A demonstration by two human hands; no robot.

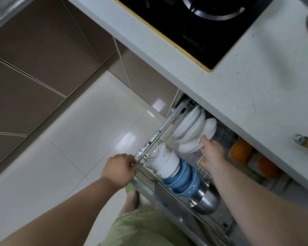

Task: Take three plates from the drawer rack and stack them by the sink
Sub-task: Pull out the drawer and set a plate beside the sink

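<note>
The plates (188, 125) you are after are plain glossy white, standing on edge in a close row in the wire drawer rack (169, 125), pulled out below the counter (229, 89); the nearest one leans lower than the rest, its rim toward you. Your right hand (211, 150) is closed on the rim of that nearest plate, thumb on top, fingers hidden behind it. Your left hand (118, 168) is curled shut around the metal front rail of the rack at its left corner. Just near of the plates, a white jug (164, 161) lies tipped against a nested stack of blue bowls (182, 181), with steel bowls (205, 201) nearer still. To the right, two orange-lidded containers (241, 150) sit under the counter edge. On the counter, far from you, is a black hob (203, 29).
</note>
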